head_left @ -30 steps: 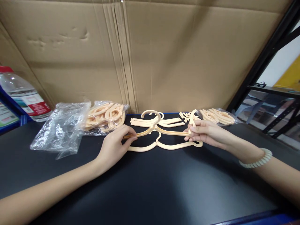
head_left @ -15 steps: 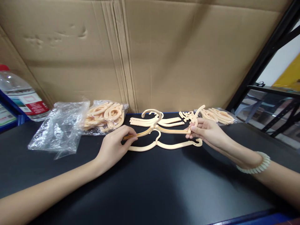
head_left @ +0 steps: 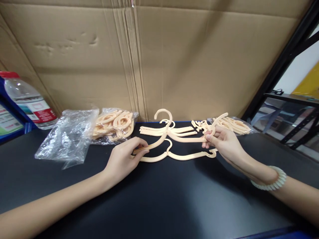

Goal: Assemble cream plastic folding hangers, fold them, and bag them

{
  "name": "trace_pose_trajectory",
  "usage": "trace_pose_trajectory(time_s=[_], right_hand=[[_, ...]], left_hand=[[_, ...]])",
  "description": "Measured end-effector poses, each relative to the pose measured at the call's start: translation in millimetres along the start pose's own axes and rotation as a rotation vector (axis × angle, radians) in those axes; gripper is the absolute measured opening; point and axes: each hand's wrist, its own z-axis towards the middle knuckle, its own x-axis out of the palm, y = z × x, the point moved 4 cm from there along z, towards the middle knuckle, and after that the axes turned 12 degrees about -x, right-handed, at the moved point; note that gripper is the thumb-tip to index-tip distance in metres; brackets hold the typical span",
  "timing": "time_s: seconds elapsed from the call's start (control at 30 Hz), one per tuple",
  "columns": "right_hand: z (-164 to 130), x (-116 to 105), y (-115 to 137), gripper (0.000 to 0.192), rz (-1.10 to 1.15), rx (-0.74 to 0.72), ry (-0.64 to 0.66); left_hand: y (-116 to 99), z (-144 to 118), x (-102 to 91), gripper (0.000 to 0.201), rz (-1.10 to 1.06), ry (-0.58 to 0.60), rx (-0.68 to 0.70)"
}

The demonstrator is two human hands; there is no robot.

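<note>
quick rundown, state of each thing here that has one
left hand: pinching the left tip of the held hanger
right hand: gripping its right tip plus a curved strip
held hanger: lifted, hook up
second hanger: flat on table
empty bag: crumpled
bag of hooks: open, full
water bottle: capped

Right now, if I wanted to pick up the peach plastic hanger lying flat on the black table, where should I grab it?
Grab the flat peach plastic hanger by its small hook at the middle, coming down from above. The hook curls up clear of the black table, so fingers can probably pinch it; the thin arms lie flush. The left hand and right hand crowd its two ends.
</note>
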Motion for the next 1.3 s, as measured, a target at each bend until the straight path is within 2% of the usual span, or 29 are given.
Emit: trace_pose_trajectory(time_s=[0.1, 0.2, 0.33, 0.47, 0.67, 0.83, 0.93, 1.07, 1.2, 1.3], right_hand=[[0.9, -0.6, 1.1, 0.036, 0.014, -0.03, -0.024], [2.3, 1.4, 3.3, 0.033, 0.091, -0.033, 0.022], [7.5, -3.0, 3.9, 0.021, 0.206, 0.061, 0.103], [15.7, -23.0, 1.2, 0.017, 0.229, 0.151, 0.215], [22.3, -53.1, -2.0, 0.02, 0.038, 0.167, 0.476], [24.6, -56.4, -2.9, 0.016, -0.234, 0.115, 0.715], [25.7, -55.6, -0.8, 0.019, -0.357, 0.065, 0.782], [25.9, -54.5, 4.3, 0.024, -0.456, -0.004, 0.803], [18.5, -47.2, 5.2, 0.03, -0.561, -0.009, 0.961], [13.5, -39.2, 5.8, 0.046, -0.623, -0.031, 0.99]], left_hand=[[-2.5, 0.1, -0.8, 0.008, 0.017, 0.011, 0.017], [-3.8, 3.1, -4.3, 0.016, 0.069, 0.06, 0.067], [-1.6, 10.0, -15.5, 0.02, 0.225, 0.165, 0.125], [-5.3, 14.2, -32.1, 0.018, 0.3, 0.223, 0.2], [-21.2, 6.1, -39.4, 0.017, 0.305, 0.399, 0.289], [-25.0, -3.0, -32.2, 0.016, 0.342, 0.499, 0.298], [-26.5, -6.1, -30.1, 0.017, 0.381, 0.54, 0.298], [-31.4, -9.7, -30.7, 0.014, 0.395, 0.538, 0.325], [-33.1, -13.0, -26.8, 0.018, 0.391, 0.521, 0.34], [-32.0, -14.3, -20.5, 0.021, 0.391, 0.482, 0.359]])
